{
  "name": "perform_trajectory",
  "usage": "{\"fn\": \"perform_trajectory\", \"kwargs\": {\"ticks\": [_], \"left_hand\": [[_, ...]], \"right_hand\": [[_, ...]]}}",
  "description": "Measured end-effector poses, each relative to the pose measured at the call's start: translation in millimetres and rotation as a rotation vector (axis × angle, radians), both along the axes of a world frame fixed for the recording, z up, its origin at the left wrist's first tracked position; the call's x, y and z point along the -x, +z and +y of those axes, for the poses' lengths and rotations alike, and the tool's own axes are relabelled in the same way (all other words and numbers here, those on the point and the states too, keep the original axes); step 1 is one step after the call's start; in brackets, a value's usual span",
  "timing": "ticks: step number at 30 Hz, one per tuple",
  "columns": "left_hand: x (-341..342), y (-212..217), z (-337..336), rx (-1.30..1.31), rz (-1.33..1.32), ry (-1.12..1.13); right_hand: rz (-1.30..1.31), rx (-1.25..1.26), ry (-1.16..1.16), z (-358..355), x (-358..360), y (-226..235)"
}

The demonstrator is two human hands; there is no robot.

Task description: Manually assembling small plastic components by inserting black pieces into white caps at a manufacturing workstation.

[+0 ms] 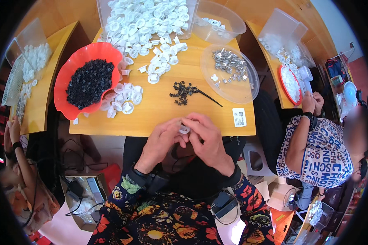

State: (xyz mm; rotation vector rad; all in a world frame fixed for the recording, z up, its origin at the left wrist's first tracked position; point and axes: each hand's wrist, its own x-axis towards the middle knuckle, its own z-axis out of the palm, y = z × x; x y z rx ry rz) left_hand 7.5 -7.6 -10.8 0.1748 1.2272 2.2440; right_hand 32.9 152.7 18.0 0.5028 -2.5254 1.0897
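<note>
Low in the middle of the frame, the left hand (161, 141) and right hand (206, 139) meet at the near edge of the wooden table (159, 116), fingers curled together and pinching a small white plastic ring (185, 130) between their tips. Just above lies a little heap of black bits (183, 92) with a thin black stick (208, 97). At upper left sits a red bowl (71, 67) of black pieces.

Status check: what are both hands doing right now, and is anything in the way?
Left hand and right hand together, both pinching one small white ring at the table edge. Black bits and white rings lie beyond. Nothing blocking.
</note>
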Motion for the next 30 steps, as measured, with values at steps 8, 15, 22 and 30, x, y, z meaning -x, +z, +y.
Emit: {"fn": "perform_trajectory", "kwargs": {"ticks": [8,15,22,30], "left_hand": [[1.3,7.0,-4.4,-0.031,-0.09,-0.023],[-1.8,4.7,-2.5,-0.091,-0.109,0.044],[-4.2,11.0,-4.3,0.102,0.102,0.08],[1.2,3.8,-8.7,0.275,0.275,0.08]], "right_hand": [[-0.124,0.136,0.11,4.6,2.9,16.2],[-0.031,0.084,0.101,-1.1,7.6,17.6],[-0.008,-0.012,0.127,-5.6,11.2,23.9],[-0.026,-0.151,0.204,-6.9,15.5,28.2]]}}
